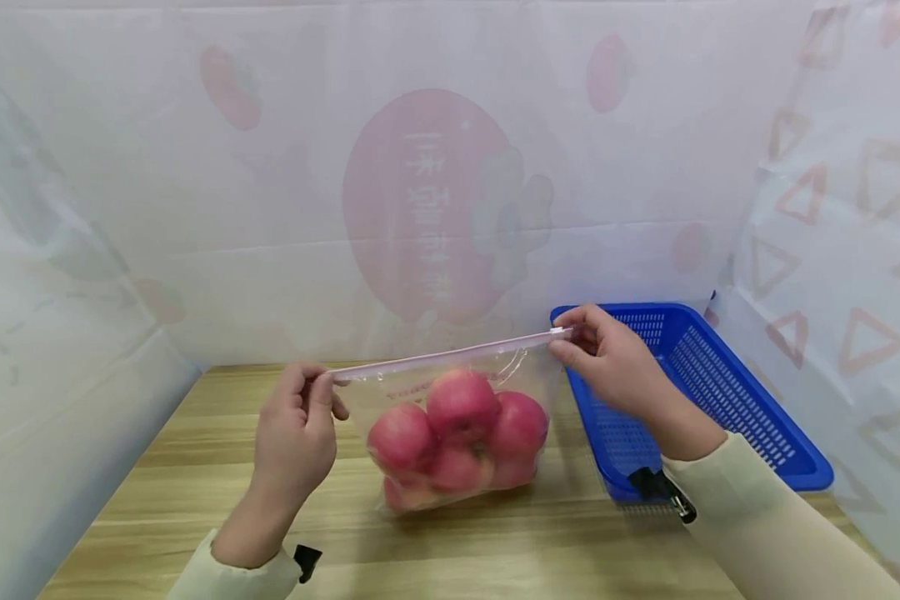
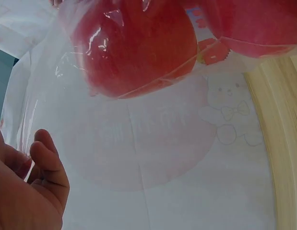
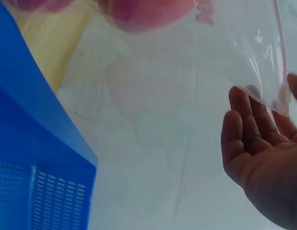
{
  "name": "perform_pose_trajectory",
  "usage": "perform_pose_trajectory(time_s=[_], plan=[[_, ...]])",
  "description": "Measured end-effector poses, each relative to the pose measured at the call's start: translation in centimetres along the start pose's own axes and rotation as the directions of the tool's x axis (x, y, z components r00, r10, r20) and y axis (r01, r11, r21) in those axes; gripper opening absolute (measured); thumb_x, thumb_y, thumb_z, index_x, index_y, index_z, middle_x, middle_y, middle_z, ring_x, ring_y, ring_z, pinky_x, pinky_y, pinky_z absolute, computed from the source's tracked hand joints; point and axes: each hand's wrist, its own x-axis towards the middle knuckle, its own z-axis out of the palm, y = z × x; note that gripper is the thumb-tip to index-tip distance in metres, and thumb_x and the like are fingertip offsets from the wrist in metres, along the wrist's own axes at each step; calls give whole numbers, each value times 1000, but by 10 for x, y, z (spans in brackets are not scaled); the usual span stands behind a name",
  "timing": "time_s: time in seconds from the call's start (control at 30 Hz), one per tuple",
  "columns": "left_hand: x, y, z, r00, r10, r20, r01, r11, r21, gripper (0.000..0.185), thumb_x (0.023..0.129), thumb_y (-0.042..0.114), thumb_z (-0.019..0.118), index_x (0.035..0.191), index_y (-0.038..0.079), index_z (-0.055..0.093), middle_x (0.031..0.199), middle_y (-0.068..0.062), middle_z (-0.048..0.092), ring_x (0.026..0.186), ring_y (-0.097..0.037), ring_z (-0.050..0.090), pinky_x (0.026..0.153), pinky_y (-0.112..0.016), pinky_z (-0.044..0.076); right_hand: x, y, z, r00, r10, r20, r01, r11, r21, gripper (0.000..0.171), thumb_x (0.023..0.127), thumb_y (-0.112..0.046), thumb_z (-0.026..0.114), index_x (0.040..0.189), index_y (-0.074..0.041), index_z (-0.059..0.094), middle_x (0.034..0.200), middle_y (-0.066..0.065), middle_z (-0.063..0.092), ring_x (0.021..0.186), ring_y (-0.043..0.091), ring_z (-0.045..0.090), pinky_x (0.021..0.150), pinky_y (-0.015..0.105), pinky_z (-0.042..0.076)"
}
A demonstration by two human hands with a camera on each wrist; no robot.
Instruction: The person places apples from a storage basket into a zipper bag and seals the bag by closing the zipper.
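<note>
So the clear bag (image 1: 457,433) sits upright on the bench (image 1: 195,500), roughly in the middle, stuffed with red apples (image 1: 461,404). Both hands hold it by the pink zip strip (image 1: 450,358) along the top, one at each end, so the strip is stretched taut between them.

Left hand (image 1: 296,437): fingers (image 1: 311,392) curled in tight, thumb and forefinger pinching the left end of the strip. The rest of the fingers are folded into the palm. From the left wrist view you mostly get the bag's underside with an apple (image 2: 134,43) pressed against the plastic, plus a bit of curled finger (image 2: 50,163) at the lower left.

Right hand (image 1: 615,362): fingertips (image 1: 570,333) pinched on the right end of the strip, at a small white tab there. The right wrist view shows the fingers (image 3: 244,129) fairly straight, with the plastic edge caught between them and the thumb at the frame's edge.

Just right of the bag is a blue basket (image 1: 720,375) with slotted walls, sitting under the right wrist. Behind it all hangs a white sheet with a faint red print (image 1: 435,208).
</note>
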Motion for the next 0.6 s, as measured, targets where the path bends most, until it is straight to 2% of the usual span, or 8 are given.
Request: perform_pose_trajectory(time_s=[0.07,0.13,0.2,0.27,0.4,0.5,0.57,0.6], plan=[[-4,4,-2,991,-115,66,118,992,-43,10,103,9,55,112,3,55,81,-5,63,63,-17,57,50,-22,45,-3,3,3,997,51,56,-56,995,79,32,100,-24,65,124,-5,56,100,8,64,90,24,59,78,34,52],[-8,7,-3,969,-206,138,214,976,-49,19,102,13,57,119,4,53,92,-7,65,68,-17,57,54,-23,47,-7,7,6,993,76,89,-86,991,106,28,99,-22,66,121,-6,59,101,7,65,92,24,59,81,35,51],[-11,7,-4,945,-262,194,268,963,-3,23,101,19,61,119,5,56,95,-7,64,73,-17,56,57,-24,47,-9,10,9,991,94,94,-104,990,98,21,99,-23,66,113,-8,65,99,6,65,90,24,57,78,37,51],[-13,6,-4,931,-287,225,279,958,67,20,101,25,63,111,8,63,89,-5,61,72,-18,54,57,-25,45,-11,12,10,991,106,85,-113,990,86,17,99,-25,66,106,-10,69,96,5,66,88,25,56,77,39,50],[-10,-1,-2,932,-303,198,275,948,158,21,99,34,65,93,15,71,71,-3,54,62,-20,49,52,-29,42,-13,14,11,992,108,67,-112,992,51,15,99,-26,66,101,-13,71,91,2,67,86,24,57,77,40,50],[-3,-9,4,930,-322,175,283,934,216,28,99,40,63,102,14,71,71,-3,53,60,-20,49,52,-32,41,-17,12,11,994,96,47,-97,995,23,13,99,-24,66,98,-13,72,87,0,67,84,24,58,76,40,50],[-1,-10,8,914,-372,163,334,916,221,40,100,47,58,111,9,65,71,-5,54,60,-20,50,52,-33,42,-20,10,11,996,83,31,-83,996,7,11,98,-22,66,96,-13,72,84,-1,67,82,26,59,73,40,50],[-2,-9,10,903,-396,164,367,912,182,45,101,49,55,115,6,60,74,-6,57,61,-21,53,53,-33,45,-22,9,12,997,79,25,-79,997,6,11,98,-21,66,95,-13,71,82,-1,67,81,27,60,72,40,50]])
